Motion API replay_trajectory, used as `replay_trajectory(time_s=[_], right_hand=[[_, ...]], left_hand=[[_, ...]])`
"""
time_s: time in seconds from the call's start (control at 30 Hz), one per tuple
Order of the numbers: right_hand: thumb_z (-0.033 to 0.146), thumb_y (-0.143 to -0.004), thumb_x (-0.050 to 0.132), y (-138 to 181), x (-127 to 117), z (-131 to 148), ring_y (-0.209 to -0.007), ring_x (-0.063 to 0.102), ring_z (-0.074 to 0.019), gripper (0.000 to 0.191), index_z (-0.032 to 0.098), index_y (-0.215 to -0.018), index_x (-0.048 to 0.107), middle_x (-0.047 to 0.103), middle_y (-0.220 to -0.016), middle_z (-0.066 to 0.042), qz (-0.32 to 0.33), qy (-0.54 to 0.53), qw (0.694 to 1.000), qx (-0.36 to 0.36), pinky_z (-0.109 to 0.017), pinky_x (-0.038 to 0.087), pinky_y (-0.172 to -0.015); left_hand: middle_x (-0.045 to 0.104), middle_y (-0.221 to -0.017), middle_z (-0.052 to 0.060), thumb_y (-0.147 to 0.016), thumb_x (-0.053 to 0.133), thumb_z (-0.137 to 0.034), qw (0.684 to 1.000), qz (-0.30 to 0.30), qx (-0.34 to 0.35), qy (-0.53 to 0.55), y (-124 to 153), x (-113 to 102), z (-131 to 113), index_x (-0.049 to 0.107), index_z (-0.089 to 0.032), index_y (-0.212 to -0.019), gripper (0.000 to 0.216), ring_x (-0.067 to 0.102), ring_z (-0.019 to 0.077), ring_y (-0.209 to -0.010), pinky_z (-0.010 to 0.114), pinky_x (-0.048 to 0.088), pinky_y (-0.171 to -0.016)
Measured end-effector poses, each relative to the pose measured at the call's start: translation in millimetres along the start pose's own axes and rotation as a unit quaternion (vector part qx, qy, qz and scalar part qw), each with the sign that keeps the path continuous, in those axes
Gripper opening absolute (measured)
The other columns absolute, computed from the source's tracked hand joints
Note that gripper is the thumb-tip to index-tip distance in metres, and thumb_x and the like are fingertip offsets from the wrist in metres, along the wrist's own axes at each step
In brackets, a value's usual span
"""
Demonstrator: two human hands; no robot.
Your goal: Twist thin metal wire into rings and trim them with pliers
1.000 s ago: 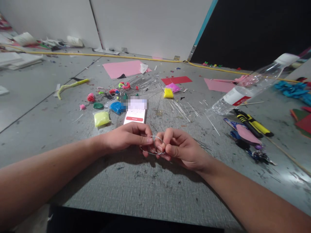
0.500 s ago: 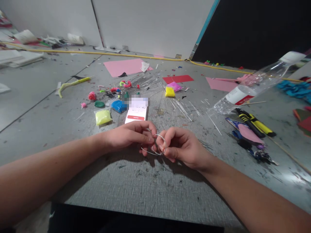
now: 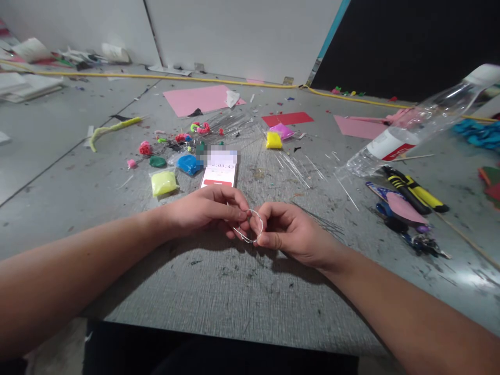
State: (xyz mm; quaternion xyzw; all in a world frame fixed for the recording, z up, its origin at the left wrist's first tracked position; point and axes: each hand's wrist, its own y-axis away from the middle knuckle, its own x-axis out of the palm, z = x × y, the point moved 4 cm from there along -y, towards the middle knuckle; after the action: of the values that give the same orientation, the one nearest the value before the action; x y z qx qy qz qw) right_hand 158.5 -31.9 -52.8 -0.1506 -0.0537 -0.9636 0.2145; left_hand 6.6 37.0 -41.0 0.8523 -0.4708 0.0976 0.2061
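Between my two hands is a thin silvery wire (image 3: pixel 262 223) bent into a loop. My left hand (image 3: pixel 219 211) pinches the loop's upper left side between thumb and fingertips. On the opposite side, my right hand (image 3: pixel 291 232) has its thumb and fingers closed on the wire near the loop's lower right. Both hands hang just above the grey table (image 3: pixel 219 297). Directly behind my left hand lies a phone (image 3: pixel 219 174) with a timer on its screen. Some dark wires (image 3: pixel 326 224) lie beyond my right hand.
Packets of yellow (image 3: pixel 164 183), blue (image 3: pixel 189 164) and bright yellow clay (image 3: pixel 274 140) lie behind my hands. To the right are black-and-yellow pliers (image 3: pixel 410 190), keys (image 3: pixel 425 244) and a tilted plastic bottle (image 3: pixel 422 130). Loose silvery wires (image 3: pixel 292 171) and pink paper (image 3: pixel 195 100) lie farther back.
The wire loop has turned to face the camera more and appears rounder. My right hand's fingers have shifted along it, while my left hand keeps its pinch. The view has tilted slightly.
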Motion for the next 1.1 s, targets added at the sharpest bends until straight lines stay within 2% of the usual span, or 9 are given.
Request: replay_trajectory(time_s=[0.1,0.3,0.43,0.57,0.7,0.77,0.87,0.97,1.1], right_hand=[[0.033,-0.075,0.089,-0.1,1.8,0.4,-0.079,0.063,-0.0127,0.03,0.022,-0.077,0.061,0.066,-0.085,0.002,0.007,-0.032,0.999,-0.013,-0.028,0.051,-0.072],[0.034,-0.068,0.094,-0.8,-4.0,4.4,-0.065,0.058,-0.0107,0.037,0.021,-0.073,0.06,0.061,-0.068,0.005,-0.046,-0.05,0.998,0.012,-0.026,0.046,-0.063],[0.035,-0.062,0.096,-1.4,-5.1,2.8,-0.062,0.056,-0.0094,0.038,0.02,-0.072,0.063,0.063,-0.069,0.004,-0.036,-0.015,0.999,0.034,-0.024,0.042,-0.058],[0.028,-0.061,0.096,0.6,-0.4,1.8,-0.063,0.054,-0.0091,0.038,0.019,-0.074,0.062,0.064,-0.07,0.004,-0.045,0.026,0.996,0.069,-0.023,0.041,-0.058],[0.027,-0.064,0.095,2.8,0.9,3.4,-0.061,0.05,-0.0082,0.037,0.019,-0.075,0.06,0.058,-0.068,0.006,-0.097,0.054,0.992,0.063,-0.024,0.04,-0.057],[0.027,-0.067,0.093,3.2,0.8,1.3,-0.064,0.053,-0.0086,0.034,0.019,-0.076,0.062,0.06,-0.071,0.006,-0.11,0.036,0.992,0.051,-0.025,0.042,-0.061],[0.025,-0.071,0.091,3.2,3.2,-4.4,-0.078,0.063,-0.011,0.03,0.02,-0.08,0.062,0.067,-0.08,0.003,-0.094,-0.036,0.994,0.034,-0.026,0.047,-0.074],[0.023,-0.075,0.087,3.3,6.3,-6.8,-0.087,0.067,-0.0135,0.026,0.021,-0.08,0.062,0.071,-0.086,0.001,-0.07,-0.087,0.994,0.014,-0.03,0.049,-0.084],[0.03,-0.081,0.081,2.5,1.5,-3.6,-0.081,0.068,-0.0148,0.021,0.021,-0.082,0.062,0.071,-0.079,0.0,-0.102,-0.051,0.993,-0.011,-0.03,0.049,-0.077]], left_hand=[[0.079,-0.077,0.007,-0.082,0.075,-0.015,1.0,-0.007,-0.009,-0.008,0.0,-2.0,-0.5,0.071,-0.013,-0.083,0.005,0.074,0.0139,-0.065,0.02,0.058,-0.059],[0.076,-0.073,0.004,-0.078,0.076,-0.013,1.0,0.008,0.023,0.012,-0.5,-3.5,-2.0,0.068,-0.013,-0.08,0.008,0.071,0.0106,-0.065,0.019,0.056,-0.066],[0.075,-0.076,0.003,-0.085,0.077,-0.025,0.996,0.055,0.032,-0.07,3.7,2.5,-5.6,0.067,-0.015,-0.086,0.015,0.071,0.0128,-0.07,0.023,0.057,-0.069],[0.072,-0.074,0.004,-0.096,0.064,-0.029,0.951,0.089,0.088,-0.283,6.8,9.3,-11.2,0.069,-0.013,-0.091,0.017,0.069,0.0134,-0.069,0.023,0.055,-0.065],[0.069,-0.069,0.001,-0.098,0.057,-0.022,0.891,0.049,0.163,-0.421,7.3,11.6,-17.7,0.067,-0.015,-0.087,0.017,0.065,0.0107,-0.064,0.02,0.051,-0.062],[0.068,-0.067,0.0,-0.098,0.055,-0.021,0.877,0.019,0.173,-0.448,7.5,11.6,-20.3,0.066,-0.016,-0.082,0.02,0.063,0.0099,-0.062,0.02,0.05,-0.061],[0.066,-0.063,-0.001,-0.097,0.055,-0.019,0.883,-0.019,0.173,-0.437,8.1,10.8,-23.8,0.065,-0.016,-0.078,0.022,0.061,0.009,-0.057,0.018,0.048,-0.056],[0.065,-0.062,-0.001,-0.096,0.055,-0.019,0.904,-0.03,0.168,-0.393,7.8,10.1,-24.6,0.064,-0.016,-0.077,0.021,0.061,0.0088,-0.055,0.018,0.048,-0.053],[0.067,-0.062,-0.001,-0.097,0.054,-0.023,0.913,-0.057,0.139,-0.378,6.0,5.6,-20.9,0.063,-0.016,-0.077,0.023,0.063,0.0095,-0.056,0.019,0.049,-0.054]])
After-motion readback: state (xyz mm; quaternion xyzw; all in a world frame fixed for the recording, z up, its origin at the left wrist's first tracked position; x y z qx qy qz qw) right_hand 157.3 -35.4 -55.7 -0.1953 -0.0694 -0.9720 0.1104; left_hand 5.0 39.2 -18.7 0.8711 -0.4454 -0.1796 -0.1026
